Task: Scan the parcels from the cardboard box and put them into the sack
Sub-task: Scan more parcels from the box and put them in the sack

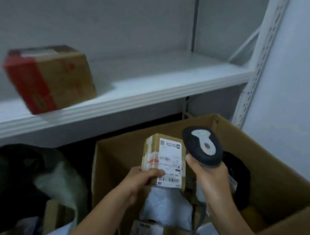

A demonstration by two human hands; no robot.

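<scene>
Shelf (147, 91) ran across the top, with a red-and-brown carton (49, 79) near its left end; the carton's print was too blurred to read. Below the shelf edge, the open cardboard box (261, 163) sat on the right and the dark sack (57, 182) on the left, mouth open, with packages already inside. More parcels were left in the box, including a grey mailer (166, 207).

Left hand (138, 181) pinched the small brown parcel (164, 158) by its lower left corner, above the box interior. Its long axis was near upright and its label faced the camera. Right hand (209, 177) was wrapped round the scanner (201, 145) grip, head just right of the parcel and almost touching it.

Key relation: scanner and label sat side by side, and the scanner's window wasn't visibly on the label. I'd say one needed to turn toward the other. The sack lay left of the parcel, with the left hand nearer it.

White label (171, 163): barcode along the bottom edge, a QR-like block at the top, digits not reliably legible. Red mark on the tape was unreadable.
</scene>
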